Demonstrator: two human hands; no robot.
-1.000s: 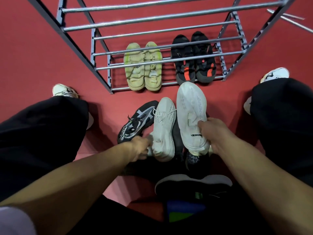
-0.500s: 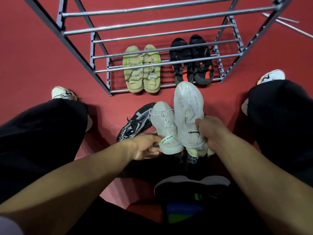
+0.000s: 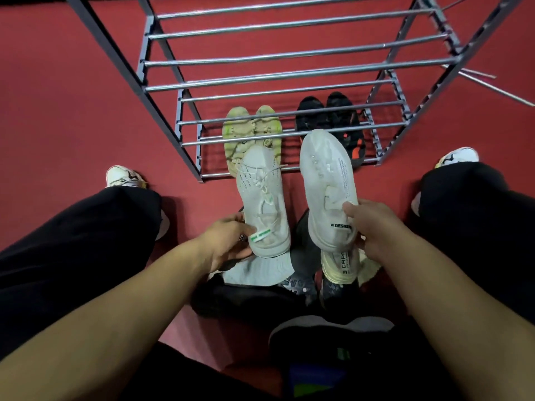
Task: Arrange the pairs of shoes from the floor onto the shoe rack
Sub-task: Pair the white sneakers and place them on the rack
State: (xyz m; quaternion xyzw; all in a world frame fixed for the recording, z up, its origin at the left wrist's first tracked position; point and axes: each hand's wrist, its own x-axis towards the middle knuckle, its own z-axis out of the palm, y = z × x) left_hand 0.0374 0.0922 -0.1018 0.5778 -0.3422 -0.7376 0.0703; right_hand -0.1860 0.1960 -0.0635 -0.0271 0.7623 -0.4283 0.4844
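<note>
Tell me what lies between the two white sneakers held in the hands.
In the head view, no object: only bare red floor shows between the left white sneaker and right white sneaker.

The scene is dim and evenly lit, with soft shadows pooling on the red floor (image 3: 58,111) toward 6 o'clock beneath the arms. Faint glare runs along the rack (image 3: 289,73) bars at 12 o'clock. Wide-angle distortion bends the frame edges, and detail is slightly soft throughout.
</note>
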